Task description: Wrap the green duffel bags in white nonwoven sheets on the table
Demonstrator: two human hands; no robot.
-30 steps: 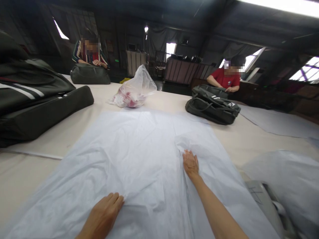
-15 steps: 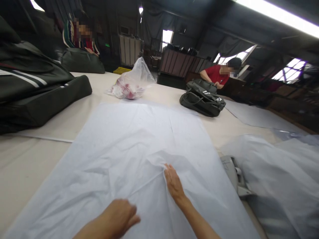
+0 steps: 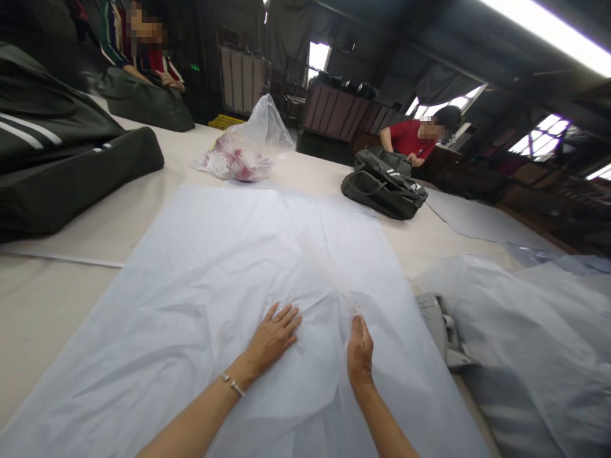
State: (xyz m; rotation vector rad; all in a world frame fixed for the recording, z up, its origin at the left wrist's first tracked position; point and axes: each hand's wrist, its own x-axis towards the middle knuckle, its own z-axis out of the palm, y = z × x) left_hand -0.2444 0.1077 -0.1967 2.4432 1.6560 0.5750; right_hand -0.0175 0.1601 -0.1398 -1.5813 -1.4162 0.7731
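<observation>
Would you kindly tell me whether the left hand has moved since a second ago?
Yes: judged against the clear plastic bag, the left hand has moved rightward and farther forward over the white sheet.

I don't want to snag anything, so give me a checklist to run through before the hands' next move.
1. Left hand spread flat on the thin white plastic sheet: ok.
2. Right hand gripping a raised edge of plastic: ok.
3. How many layers the right hand holds: cannot tell; the fingers hide it.
4. Sheet lying smooth: not ok; creases run across its left part.
5. Large dark bag with white stripes off the sheet: ok, bare table shows between them.
6. Clear plastic bag with red contents touching the sheet's far edge: cannot tell; the two look very close.
</observation>
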